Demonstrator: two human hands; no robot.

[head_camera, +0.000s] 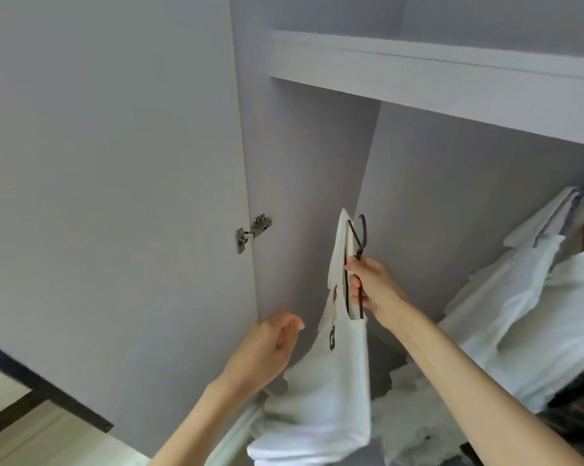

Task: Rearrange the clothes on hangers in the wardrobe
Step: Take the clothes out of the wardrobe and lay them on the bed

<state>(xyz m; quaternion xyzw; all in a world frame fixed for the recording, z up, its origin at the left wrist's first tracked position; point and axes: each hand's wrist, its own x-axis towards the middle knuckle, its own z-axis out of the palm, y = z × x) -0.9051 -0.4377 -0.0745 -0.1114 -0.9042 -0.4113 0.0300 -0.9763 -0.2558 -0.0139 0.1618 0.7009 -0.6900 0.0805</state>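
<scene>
Head view: dark hanger [358, 264] carrying a white printed T-shirt [331, 381] is gripped by the right hand [371, 285], held clear inside the wardrobe [300, 196], likely for rehanging. Left hand [270, 348] is loosely curled, empty, beside the shirt.

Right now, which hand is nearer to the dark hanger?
The right hand is nearer: it grips the dark hanger just below the hook. The left hand hovers lower and to the left, empty, beside the white shirt.
</scene>
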